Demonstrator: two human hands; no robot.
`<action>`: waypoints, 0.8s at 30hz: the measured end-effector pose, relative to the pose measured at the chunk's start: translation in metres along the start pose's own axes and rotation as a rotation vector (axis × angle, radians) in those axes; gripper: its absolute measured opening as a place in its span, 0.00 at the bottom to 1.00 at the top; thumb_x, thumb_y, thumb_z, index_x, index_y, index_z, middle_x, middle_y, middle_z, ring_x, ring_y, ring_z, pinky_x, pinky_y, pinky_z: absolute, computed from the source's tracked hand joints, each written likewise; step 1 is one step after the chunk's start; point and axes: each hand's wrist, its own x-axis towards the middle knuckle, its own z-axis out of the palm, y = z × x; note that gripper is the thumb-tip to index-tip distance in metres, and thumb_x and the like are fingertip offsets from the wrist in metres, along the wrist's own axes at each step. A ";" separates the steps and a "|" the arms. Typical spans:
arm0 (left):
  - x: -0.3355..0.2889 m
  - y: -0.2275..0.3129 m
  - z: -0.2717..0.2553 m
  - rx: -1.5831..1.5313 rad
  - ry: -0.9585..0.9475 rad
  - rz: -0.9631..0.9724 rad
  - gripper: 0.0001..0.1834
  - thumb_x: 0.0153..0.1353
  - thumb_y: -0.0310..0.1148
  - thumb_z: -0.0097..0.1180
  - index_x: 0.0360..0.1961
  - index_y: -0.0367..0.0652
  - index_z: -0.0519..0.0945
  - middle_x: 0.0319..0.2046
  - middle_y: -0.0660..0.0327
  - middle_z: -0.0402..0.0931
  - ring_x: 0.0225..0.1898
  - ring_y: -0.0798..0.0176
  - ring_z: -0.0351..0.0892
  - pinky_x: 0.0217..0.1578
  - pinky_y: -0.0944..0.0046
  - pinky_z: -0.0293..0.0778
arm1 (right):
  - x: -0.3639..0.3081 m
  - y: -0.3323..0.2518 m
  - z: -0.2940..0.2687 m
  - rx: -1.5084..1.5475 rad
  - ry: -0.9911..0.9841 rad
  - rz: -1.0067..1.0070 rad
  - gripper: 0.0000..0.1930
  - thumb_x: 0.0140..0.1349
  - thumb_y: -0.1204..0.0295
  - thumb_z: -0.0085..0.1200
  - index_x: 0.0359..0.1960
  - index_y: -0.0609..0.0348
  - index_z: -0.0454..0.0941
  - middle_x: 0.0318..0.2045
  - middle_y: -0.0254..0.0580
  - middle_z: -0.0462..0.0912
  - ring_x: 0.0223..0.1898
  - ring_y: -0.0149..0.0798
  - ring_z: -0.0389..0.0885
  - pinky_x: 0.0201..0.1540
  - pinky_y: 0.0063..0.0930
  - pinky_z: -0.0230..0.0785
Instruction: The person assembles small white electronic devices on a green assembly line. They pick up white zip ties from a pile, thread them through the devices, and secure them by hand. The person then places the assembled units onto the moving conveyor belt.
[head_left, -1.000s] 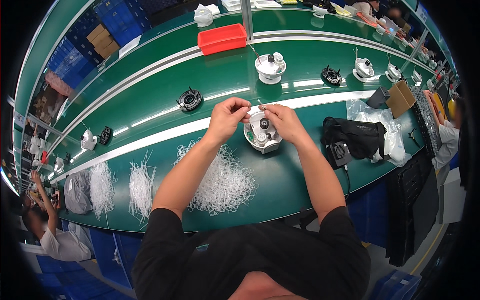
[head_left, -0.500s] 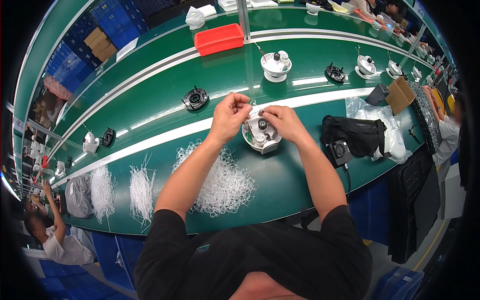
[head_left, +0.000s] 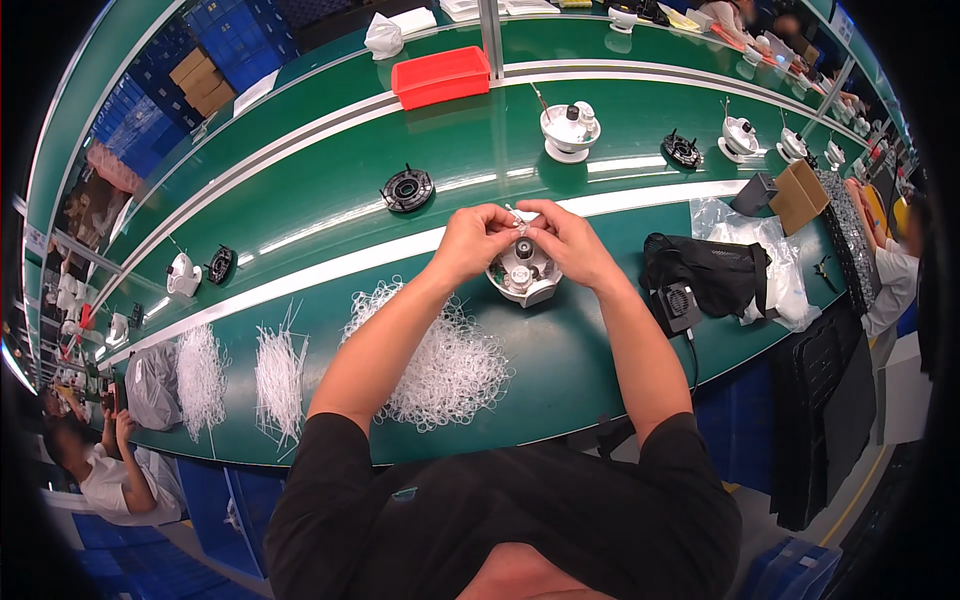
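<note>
In front of me a white dome-shaped device housing (head_left: 518,292) sits on the green bench, its inner side with a black round part and a little green board facing up. Over its far rim, my left hand (head_left: 470,243) and my right hand (head_left: 573,248) meet, thumbs and fingertips pinched together. Between them shows a bit of thin white cable tie (head_left: 517,217); the fingers cover most of it and whatever it goes around. Left of the housing, by my left forearm, lies a heap of looped white cable ties (head_left: 450,370).
Straight white ties (head_left: 280,380) and another bundle (head_left: 203,380) lie farther left, beside a grey bag (head_left: 155,388). On the belt beyond are a black ring-shaped base (head_left: 408,190), a white unit (head_left: 570,133) and a red bin (head_left: 440,78). A black bag (head_left: 705,272) lies right.
My hands have come together over the housing; the right one turned and its fingers now meet the left's. Things on the near belt have shifted right. The housing stays put.
</note>
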 end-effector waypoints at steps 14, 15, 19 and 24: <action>0.001 0.001 0.004 0.651 -0.046 0.354 0.07 0.51 0.23 0.61 0.33 0.40 0.81 0.33 0.54 0.80 0.37 0.46 0.80 0.38 0.53 0.76 | 0.008 0.029 0.004 0.391 0.224 0.110 0.10 0.71 0.69 0.50 0.39 0.62 0.79 0.34 0.34 0.81 0.38 0.28 0.75 0.44 0.22 0.67; 0.002 0.002 0.003 0.673 -0.071 0.366 0.08 0.50 0.22 0.61 0.33 0.40 0.81 0.33 0.54 0.80 0.38 0.46 0.80 0.39 0.52 0.75 | 0.008 0.028 0.004 0.539 0.234 0.158 0.10 0.72 0.69 0.48 0.37 0.62 0.79 0.34 0.34 0.81 0.38 0.27 0.75 0.44 0.21 0.66; 0.004 0.001 0.001 0.744 -0.112 0.446 0.11 0.46 0.20 0.60 0.33 0.40 0.80 0.33 0.54 0.78 0.39 0.45 0.79 0.39 0.51 0.74 | 0.003 0.044 -0.005 0.540 0.228 0.288 0.11 0.72 0.67 0.49 0.37 0.62 0.78 0.33 0.36 0.82 0.40 0.29 0.78 0.43 0.26 0.68; 0.003 -0.007 0.000 0.726 -0.070 0.470 0.11 0.46 0.19 0.60 0.33 0.40 0.79 0.32 0.53 0.78 0.39 0.45 0.78 0.39 0.51 0.74 | -0.012 0.005 -0.005 -0.303 0.050 -0.029 0.11 0.67 0.67 0.54 0.40 0.62 0.79 0.33 0.47 0.83 0.37 0.46 0.82 0.41 0.40 0.71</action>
